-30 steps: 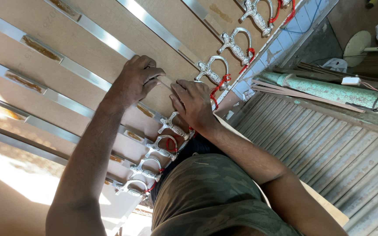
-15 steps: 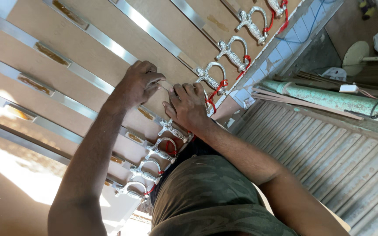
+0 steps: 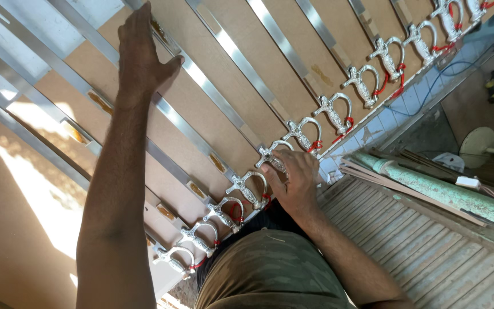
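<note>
The silver sword handle (image 3: 271, 155) near the board's (image 3: 212, 109) lower edge is gripped by the right hand (image 3: 294, 182), the left hand (image 3: 141, 57) is spread flat, so a blade could be bent if pulled crooked.

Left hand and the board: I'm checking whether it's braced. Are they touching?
Touching. The head view shows the left hand pressed flat on the slatted wooden board, fingers lying across a metal blade.

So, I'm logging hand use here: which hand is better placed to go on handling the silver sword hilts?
Probably the right hand: its fingers rest on a silver sword hilt in the row. The left hand lies flat far up the board, away from the hilts.
</note>
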